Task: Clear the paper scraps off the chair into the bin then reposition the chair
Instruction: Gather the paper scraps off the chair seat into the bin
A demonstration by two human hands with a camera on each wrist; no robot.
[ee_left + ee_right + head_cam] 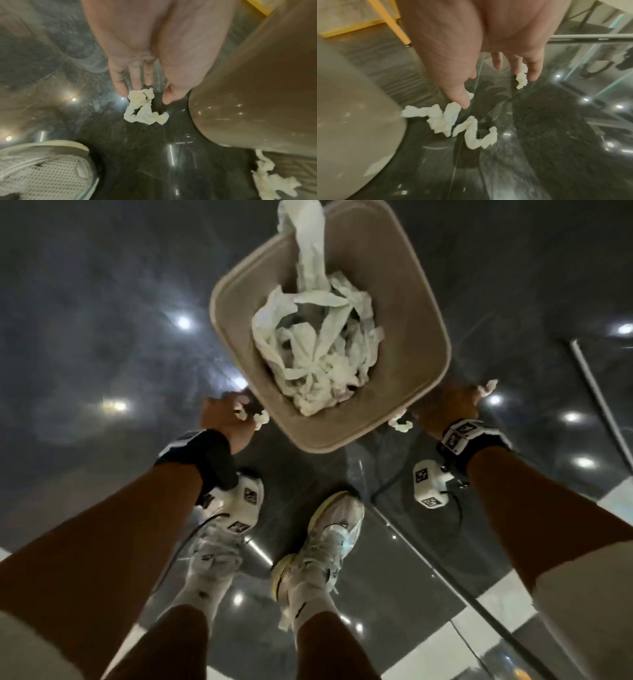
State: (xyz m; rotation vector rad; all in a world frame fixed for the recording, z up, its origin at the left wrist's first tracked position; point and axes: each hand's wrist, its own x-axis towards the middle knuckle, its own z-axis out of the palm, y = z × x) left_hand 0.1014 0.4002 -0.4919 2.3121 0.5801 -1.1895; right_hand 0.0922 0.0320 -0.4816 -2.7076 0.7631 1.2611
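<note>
Left fingers: the left hand [145, 56] reaches down with fingers straight and slightly spread; the little fingertip meets a crumpled paper scrap [144, 108] lying on the dark glossy floor [120, 155]. No closed pinch shows.
Right fingers: the right hand [471, 47] also points down, fingers apart. A thin twist of paper [522, 77] sits between two fingers, though I cannot tell whether it is gripped or only clinging; the thumb tip touches a long zigzag scrap [453, 124] on the floor.
Bin: the beige bin [424, 313] stands between the hands, just beyond the shoes [329, 539], holding a heap of crumpled paper [318, 350], with one strip [308, 234] hanging over its far rim.
Chair: only yellow legs [388, 20] at the far left of the right wrist view, probably the chair, not yet repositioned.
Risk, scraps: these pieces lie outside the bin, just beside its base; a loose, open-fingered grab would likely shed bits again on the lift.
Risk, strip: the draped strip could slide out if the bin is knocked by a wrist or foot.
Risk, floor: the polished surface and nearby shoes could scatter scraps.
Writing: none legible; only square black-and-white coded markers on the wrist units [426, 486].
</note>
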